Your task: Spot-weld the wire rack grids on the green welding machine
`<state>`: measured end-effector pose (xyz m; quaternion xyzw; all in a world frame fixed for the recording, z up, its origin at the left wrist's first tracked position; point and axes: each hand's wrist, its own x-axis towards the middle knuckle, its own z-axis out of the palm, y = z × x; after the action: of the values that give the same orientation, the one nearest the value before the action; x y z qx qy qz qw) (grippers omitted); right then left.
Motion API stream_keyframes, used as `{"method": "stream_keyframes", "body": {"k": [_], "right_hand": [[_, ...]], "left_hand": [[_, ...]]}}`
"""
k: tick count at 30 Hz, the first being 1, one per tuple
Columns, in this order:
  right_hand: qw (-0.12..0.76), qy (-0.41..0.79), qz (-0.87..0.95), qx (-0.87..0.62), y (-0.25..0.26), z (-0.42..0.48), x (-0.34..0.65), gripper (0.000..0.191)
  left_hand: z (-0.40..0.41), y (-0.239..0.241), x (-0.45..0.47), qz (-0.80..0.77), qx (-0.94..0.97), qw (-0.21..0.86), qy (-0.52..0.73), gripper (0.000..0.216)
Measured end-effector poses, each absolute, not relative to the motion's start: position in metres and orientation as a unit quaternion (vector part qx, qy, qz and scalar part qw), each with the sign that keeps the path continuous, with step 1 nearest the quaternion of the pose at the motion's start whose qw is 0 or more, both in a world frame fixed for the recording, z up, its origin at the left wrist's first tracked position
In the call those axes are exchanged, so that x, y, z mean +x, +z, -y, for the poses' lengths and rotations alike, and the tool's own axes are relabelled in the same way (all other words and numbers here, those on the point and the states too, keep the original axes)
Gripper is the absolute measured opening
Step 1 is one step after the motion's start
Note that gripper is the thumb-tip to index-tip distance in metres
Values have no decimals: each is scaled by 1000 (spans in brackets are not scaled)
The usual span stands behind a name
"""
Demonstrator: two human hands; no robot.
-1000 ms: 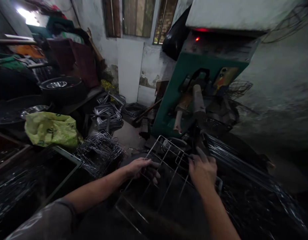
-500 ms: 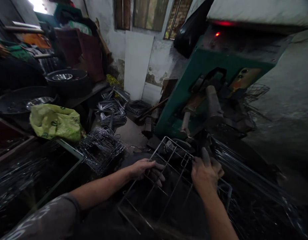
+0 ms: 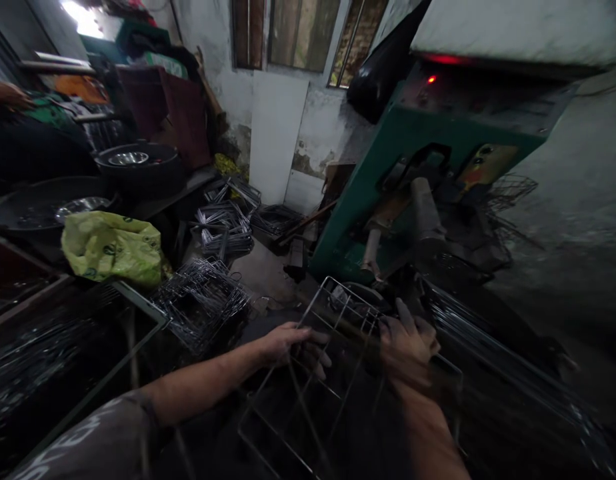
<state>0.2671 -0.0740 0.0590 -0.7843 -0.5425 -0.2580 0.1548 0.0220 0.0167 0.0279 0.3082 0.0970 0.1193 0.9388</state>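
Observation:
A wire rack of thin metal rods slants across my lap below the machine. My left hand grips its left side rod, thumb on top and grey-covered fingers curled beneath. At the rack's far right side, my right hand pinches a small rectangular wire loop against the rods. Its other fingers, also grey-tipped, stick up and outward. The exact contact under the right fingertips is dark and partly hidden. Past the rack stands a green machine with thick metal arms and a lit red lamp.
Stacked wire frames lie on the floor left of the rack, near a yellow-green plastic bag. Long metal rods run along the right. Dark round tubs stand at back left, by another person's hand.
The view has tilted up slightly. My right hand has shifted a little, its fingers more spread, with the small loop still at the rack's edge. My left hand keeps its hold.

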Motion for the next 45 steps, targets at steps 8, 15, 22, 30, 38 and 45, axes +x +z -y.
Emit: {"method": "stream_keyframes", "body": {"k": [8,15,22,30,38,45], "right_hand": [[163,-284,546,-771,63,62,274,32],[147,-264,534,-790,64,41,295,29],[141,-233,543,-795,71,25,307,28],[153,-265,556,-773,66,20,312,30],[174,-267,542,-778,63,17,318,33],[114,-256,534,-798,67,9,328,29]], "left_hand": [[-24,30,31,-101,314,935,132,49],[-40,26,51,-86,316,935,139,49],[-47,19,67,-85,304,935,160,49],[-48,24,73,-94,293,936,171,52],[-50,24,77,-75,297,936,174,48],[-57,24,88,-61,303,935,172,48]]}}
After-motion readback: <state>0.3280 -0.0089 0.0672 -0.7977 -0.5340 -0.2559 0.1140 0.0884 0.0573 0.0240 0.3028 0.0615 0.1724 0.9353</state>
